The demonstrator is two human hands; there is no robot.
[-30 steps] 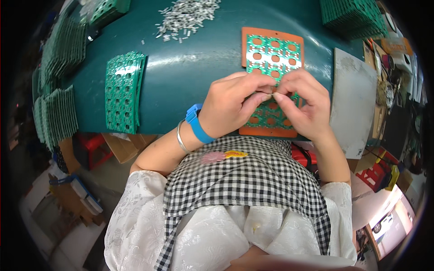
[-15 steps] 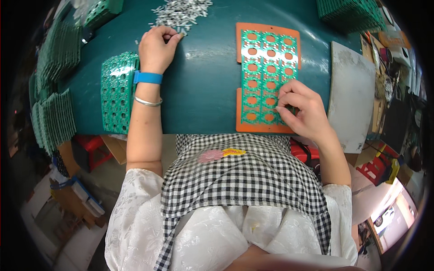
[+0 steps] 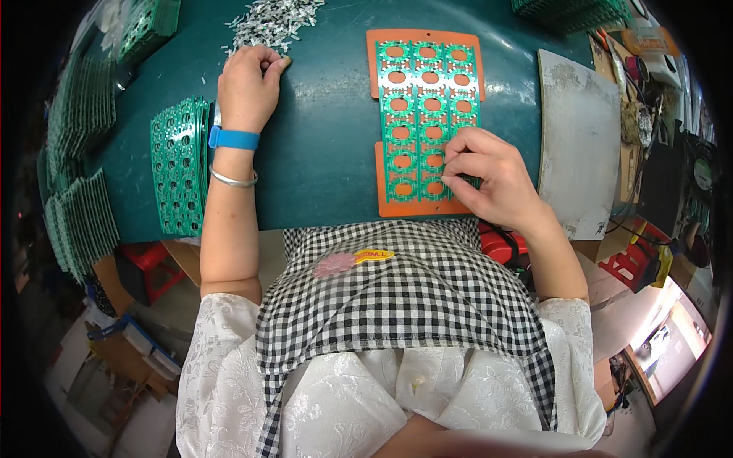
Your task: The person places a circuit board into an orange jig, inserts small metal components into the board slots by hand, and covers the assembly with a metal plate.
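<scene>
Teal desk (image 3: 328, 153). Green circuit panel (image 3: 427, 122) on orange carrier (image 3: 378, 172), upper centre. Right hand (image 3: 489, 179) pinched at the panel's lower right; contents cannot be told. Left hand (image 3: 248, 84) curled, fingertips closed at pile of small grey parts (image 3: 271, 19), upper left. Best practice: pick singly, seat squarely.

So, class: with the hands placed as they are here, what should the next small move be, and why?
Probably the left hand should carry a small metal part from the pile of parts across to the green circuit panel on the orange tray. That hand is curled at the pile's edge, while the right hand pinches at the panel's lower right, apparently waiting.
</scene>
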